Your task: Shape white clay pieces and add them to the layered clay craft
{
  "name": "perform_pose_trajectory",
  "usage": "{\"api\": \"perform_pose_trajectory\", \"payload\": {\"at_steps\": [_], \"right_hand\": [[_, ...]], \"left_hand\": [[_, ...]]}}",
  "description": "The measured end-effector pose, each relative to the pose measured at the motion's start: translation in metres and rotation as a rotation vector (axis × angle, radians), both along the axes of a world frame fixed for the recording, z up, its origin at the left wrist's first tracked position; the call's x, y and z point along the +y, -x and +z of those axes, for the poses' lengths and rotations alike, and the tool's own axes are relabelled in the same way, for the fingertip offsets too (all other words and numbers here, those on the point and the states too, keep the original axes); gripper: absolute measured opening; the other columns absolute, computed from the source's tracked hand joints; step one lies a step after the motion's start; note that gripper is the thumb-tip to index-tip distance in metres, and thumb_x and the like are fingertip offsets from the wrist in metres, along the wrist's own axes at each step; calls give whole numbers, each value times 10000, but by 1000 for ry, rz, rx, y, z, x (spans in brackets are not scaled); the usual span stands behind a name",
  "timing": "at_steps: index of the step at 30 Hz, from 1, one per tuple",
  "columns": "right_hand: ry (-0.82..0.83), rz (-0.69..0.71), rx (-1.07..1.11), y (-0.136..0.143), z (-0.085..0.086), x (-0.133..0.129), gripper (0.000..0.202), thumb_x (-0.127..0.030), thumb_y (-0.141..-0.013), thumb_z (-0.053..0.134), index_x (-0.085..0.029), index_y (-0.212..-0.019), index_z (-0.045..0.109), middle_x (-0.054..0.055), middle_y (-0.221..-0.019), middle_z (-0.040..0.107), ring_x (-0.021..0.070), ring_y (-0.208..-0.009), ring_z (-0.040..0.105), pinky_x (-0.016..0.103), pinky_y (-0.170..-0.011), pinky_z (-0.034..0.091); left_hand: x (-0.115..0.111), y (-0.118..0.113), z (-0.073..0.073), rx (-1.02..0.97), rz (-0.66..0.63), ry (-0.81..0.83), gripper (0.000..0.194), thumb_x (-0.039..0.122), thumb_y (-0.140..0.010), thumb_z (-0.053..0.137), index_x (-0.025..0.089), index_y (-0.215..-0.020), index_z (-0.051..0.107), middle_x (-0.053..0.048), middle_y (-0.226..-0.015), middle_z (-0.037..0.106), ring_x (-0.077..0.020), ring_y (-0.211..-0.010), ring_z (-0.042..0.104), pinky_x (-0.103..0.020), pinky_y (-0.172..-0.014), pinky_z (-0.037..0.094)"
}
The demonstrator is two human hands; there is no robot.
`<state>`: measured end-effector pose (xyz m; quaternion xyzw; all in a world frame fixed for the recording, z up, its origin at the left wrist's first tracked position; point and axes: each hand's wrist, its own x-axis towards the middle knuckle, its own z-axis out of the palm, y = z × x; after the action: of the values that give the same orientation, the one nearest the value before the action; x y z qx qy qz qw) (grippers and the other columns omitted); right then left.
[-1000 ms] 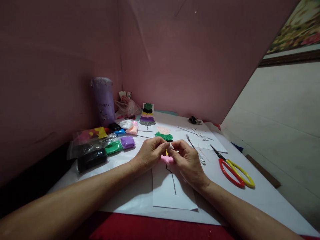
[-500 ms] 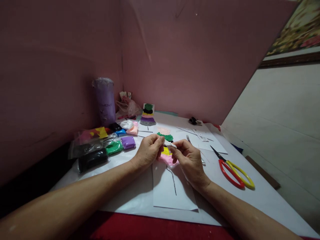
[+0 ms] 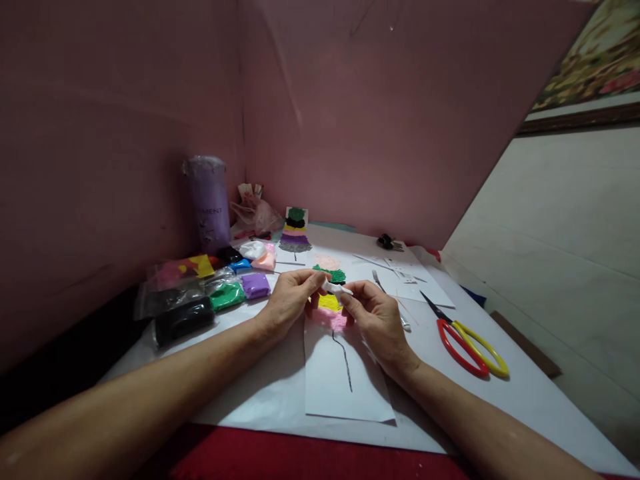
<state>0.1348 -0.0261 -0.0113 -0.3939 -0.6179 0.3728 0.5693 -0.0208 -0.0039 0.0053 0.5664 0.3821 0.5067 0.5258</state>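
Note:
A small lump of white modelling clay [image 3: 337,289] is stretched between my two hands. My left hand [image 3: 294,293] pinches its left end with thumb and fingers. On the other side, my right hand [image 3: 376,315] grips the right end the same way. Both hands hover over a white paper sheet [image 3: 345,400] that bears bands of coloured clay. A peach band, a green band [image 3: 331,274], a yellow band [image 3: 330,303] and a pink band [image 3: 331,320] show, with a dark drawn line [image 3: 345,363] running down below. My fingers hide part of the bands.
Packets of clay, including purple [image 3: 256,286], green [image 3: 227,297] and black [image 3: 184,321], lie to the left. Behind them stands a purple tumbler [image 3: 207,203]. A finished-looking banded card [image 3: 295,230] lies at the back. Scissors [image 3: 473,347], a fork [image 3: 377,277] and keys [image 3: 390,243] lie rightward.
My left hand has shifted slightly left, away from the right hand. More of the white clay shows between the fingers, drawn out longer. My right hand has barely moved.

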Motion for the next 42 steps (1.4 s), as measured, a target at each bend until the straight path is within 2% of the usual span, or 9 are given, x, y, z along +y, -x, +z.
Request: {"api": "perform_pose_trajectory", "payload": {"at_steps": [3, 6, 10, 15, 21, 26, 31, 36, 42], "right_hand": [[-7, -4, -1, 0, 0, 0, 111, -291, -823, 660, -187, -798, 628, -20, -678, 587, 105, -556, 507, 251, -531, 421], [-4, -4, -5, 0, 1, 0, 110, -284, -825, 657, -185, -790, 628, -17, -686, 596, 107, -563, 519, 249, -535, 429], [-5, 18, -20, 1, 1, -1, 104, -283, -817, 661, -185, -794, 634, -12, -690, 606, 112, -568, 528, 250, -533, 437], [-35, 31, -69, 1, 0, -3, 76, -259, -836, 629, -193, -869, 648, 19, -777, 638, 143, -671, 578, 270, -596, 469], [-17, 16, -14, 1, 0, -3, 147, -288, -812, 670, -203, -886, 576, -15, -744, 589, 126, -617, 556, 261, -561, 469], [-21, 33, -30, 1, 2, -4, 136, -301, -828, 660, -198, -805, 574, -20, -701, 580, 117, -600, 547, 244, -540, 458], [5, 43, 0, 1, 4, -5, 130, -298, -834, 652, -192, -805, 582, -31, -670, 573, 111, -561, 545, 248, -526, 463], [-8, 45, 52, 2, 4, -4, 102, -262, -822, 647, -188, -796, 582, -39, -645, 557, 110, -541, 531, 244, -504, 458], [-28, 32, 47, 1, 2, -5, 66, -227, -810, 639, -186, -794, 590, -38, -639, 556, 112, -526, 522, 248, -494, 454]], "left_hand": [[-2, -2, 0, 7, -76, 22, 397, 490, -730, 664, 113, -853, 672, 32, -571, 526, -75, -467, 452, -192, -434, 347], [-3, -3, -2, 34, -106, 3, 354, 460, -738, 659, 122, -844, 659, 42, -564, 515, -70, -456, 444, -185, -427, 340], [-3, -3, 0, 164, -88, -51, 307, 422, -772, 608, 123, -704, 618, 39, -512, 501, -70, -412, 426, -189, -405, 323], [-6, -3, 4, 261, -28, -89, 291, 391, -785, 585, 118, -697, 636, 27, -516, 517, -70, -411, 421, -185, -395, 303], [-8, -5, 5, 269, -45, -47, 315, 442, -749, 631, 133, -694, 613, 47, -494, 490, -70, -389, 404, -183, -372, 290], [-5, -5, 2, 279, -65, -114, 291, 419, -770, 604, 146, -675, 571, 41, -546, 507, -67, -421, 413, -182, -390, 287], [-3, -7, -1, 233, 4, -149, 291, 406, -770, 576, 170, -619, 501, 63, -492, 445, -66, -409, 372, -188, -389, 261], [0, -9, -2, 149, 80, -135, 307, 408, -771, 574, 180, -593, 470, 62, -465, 448, -69, -397, 376, -197, -398, 288], [7, -3, -6, 150, 221, -148, 318, 415, -808, 551, 179, -611, 470, 69, -453, 442, -67, -375, 380, -195, -395, 298]]}}
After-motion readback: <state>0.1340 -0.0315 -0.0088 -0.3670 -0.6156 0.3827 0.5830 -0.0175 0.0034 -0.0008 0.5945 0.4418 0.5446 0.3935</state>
